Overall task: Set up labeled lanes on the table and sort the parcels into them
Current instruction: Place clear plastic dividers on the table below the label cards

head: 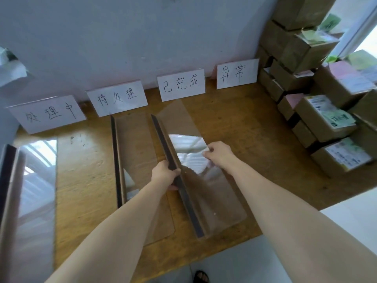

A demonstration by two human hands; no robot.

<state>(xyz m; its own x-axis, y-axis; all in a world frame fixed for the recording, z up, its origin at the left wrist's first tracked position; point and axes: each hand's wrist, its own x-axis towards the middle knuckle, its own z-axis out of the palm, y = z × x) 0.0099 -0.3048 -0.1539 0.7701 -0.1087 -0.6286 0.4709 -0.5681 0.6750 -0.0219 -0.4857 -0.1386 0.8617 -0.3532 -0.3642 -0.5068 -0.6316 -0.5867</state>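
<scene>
Both forearms reach forward over the wooden worktop (255, 139). The left hand (165, 174) curls around the dark upright edge of a clear lane divider (214, 201), while the right hand (219, 153) pinches its right edge. The divider sits angled before the third label card (181, 84); the parcels (326, 117) are stacked at right.

Label cards (181, 85) behind dividers (164, 139); parcels (324, 117) stacked right.

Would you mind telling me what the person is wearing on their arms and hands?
Nothing shows: the left hand and right hand are ungloved, with no ring visible, and the left forearm and right forearm are bare to the frame edge, with no sleeve, watch or bracelet in view.
</scene>
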